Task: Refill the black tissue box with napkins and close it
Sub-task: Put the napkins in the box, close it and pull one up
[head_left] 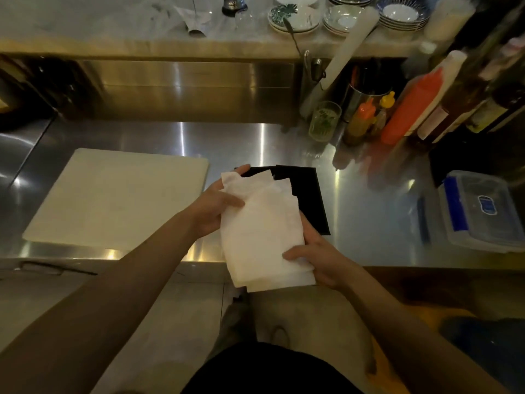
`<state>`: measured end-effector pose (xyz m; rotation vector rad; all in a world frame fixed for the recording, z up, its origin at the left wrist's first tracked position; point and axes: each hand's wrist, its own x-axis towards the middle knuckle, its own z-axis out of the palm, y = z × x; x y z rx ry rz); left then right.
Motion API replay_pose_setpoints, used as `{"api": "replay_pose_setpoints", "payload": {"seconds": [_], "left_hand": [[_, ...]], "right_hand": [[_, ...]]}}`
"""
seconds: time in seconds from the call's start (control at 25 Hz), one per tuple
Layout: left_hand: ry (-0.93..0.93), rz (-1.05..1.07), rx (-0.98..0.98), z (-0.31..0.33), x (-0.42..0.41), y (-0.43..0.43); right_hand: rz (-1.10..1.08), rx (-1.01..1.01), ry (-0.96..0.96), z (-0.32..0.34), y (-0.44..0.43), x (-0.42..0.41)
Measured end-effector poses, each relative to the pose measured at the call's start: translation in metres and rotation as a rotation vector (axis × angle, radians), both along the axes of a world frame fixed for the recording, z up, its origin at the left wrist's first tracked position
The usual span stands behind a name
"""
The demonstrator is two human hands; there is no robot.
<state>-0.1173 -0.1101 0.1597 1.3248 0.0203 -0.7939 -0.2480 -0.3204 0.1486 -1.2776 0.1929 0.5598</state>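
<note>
the person is standing at the brushed steel counter (pixel 255 143) and holding a loose stack of white paper napkins (pixel 261 231) in both hands. the left hand (pixel 216 207) is clamping the far left edge of the stack, thumb pressing across the top sheet, fingers curling under. the right hand (pixel 318 257) is gripping the near right corner, thumb on top, fingers closed beneath. the sheets are lying unevenly, corners stepping out at the far end, so i judge the person is squaring them up.

the flat black tissue box (pixel 308 194) is lying on the counter just beyond and beneath the napkins, mostly hidden by them; whether its lid is open i cannot tell. a pale rectangular cutting board (pixel 113 194) is sitting to the left of the box, a clear plastic container with a blue clip (pixel 480 209) well to its right, and orange squeeze bottles (pixel 409 109) are standing beyond it to the right.

by my reckoning the refill is only at its start: the napkins are in hand, none is visibly inside the box, and loading and closing are both left to do.
</note>
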Motion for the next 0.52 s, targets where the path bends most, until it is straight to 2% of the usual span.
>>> {"api": "replay_pose_setpoints", "payload": {"seconds": [0.32, 0.52], "left_hand": [[-0.068, -0.026, 0.052, -0.032, 0.1, -0.006], [-0.302, -0.069, 0.343, -0.067, 0.132, -0.02]], "right_hand": [[-0.192, -0.371, 0.059, -0.031, 0.019, 0.091], [-0.249, -0.798, 0.118, -0.05, 0.042, 0.118]]}}
